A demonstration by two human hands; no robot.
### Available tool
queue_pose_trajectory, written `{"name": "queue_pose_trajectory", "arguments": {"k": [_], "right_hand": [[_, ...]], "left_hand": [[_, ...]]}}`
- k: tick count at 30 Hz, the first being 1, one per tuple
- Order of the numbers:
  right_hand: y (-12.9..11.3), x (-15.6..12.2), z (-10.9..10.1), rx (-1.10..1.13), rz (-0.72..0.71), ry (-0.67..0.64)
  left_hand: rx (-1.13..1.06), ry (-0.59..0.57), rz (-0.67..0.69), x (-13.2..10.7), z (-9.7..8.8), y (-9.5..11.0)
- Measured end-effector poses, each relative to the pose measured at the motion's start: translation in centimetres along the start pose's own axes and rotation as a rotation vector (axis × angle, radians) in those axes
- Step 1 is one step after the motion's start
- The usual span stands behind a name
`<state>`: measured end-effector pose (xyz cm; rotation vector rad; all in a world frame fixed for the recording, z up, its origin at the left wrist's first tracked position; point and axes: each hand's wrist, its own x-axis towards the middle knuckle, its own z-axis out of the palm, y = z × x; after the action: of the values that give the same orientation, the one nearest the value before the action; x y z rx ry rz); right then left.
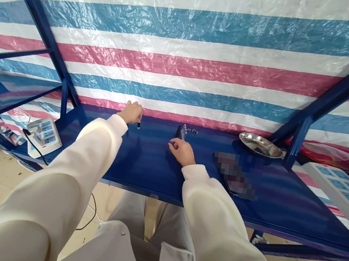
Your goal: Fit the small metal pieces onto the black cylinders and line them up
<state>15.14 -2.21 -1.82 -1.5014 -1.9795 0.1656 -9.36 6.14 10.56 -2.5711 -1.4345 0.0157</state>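
My left hand (130,112) is closed around a small dark tool (138,125), perhaps a screwdriver or pen, its tip pointing down at the blue metal shelf (143,161) near the back. My right hand (182,151) rests on the shelf with fingers curled, just in front of a cluster of small dark and silvery parts (184,130). What the right fingers hold, if anything, is hidden. Both arms wear white sleeves.
A shiny metal dish (260,145) sits at the back right of the shelf. A blurred dark object (235,175) lies right of my right hand. A white power strip (44,135) rests at the left, another (340,192) at the right. Blue frame struts and striped tarpaulin stand behind.
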Motion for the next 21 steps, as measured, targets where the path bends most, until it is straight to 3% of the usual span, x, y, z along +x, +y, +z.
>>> {"name": "queue_pose_trajectory", "arguments": {"k": [3,10,21], "right_hand": [[0.0,0.0,0.1,0.014,0.011,0.004],[0.0,-0.1,0.1,0.031,0.012,-0.001],[-0.2,-0.2,-0.2,0.022,0.045,-0.019]], "left_hand": [[0.021,-0.037,-0.033,-0.4,0.7,-1.0],[0.055,-0.035,-0.076,-0.9,2.2,-1.3],[0.025,0.001,-0.091,-1.0,2.8,-2.4]]}}
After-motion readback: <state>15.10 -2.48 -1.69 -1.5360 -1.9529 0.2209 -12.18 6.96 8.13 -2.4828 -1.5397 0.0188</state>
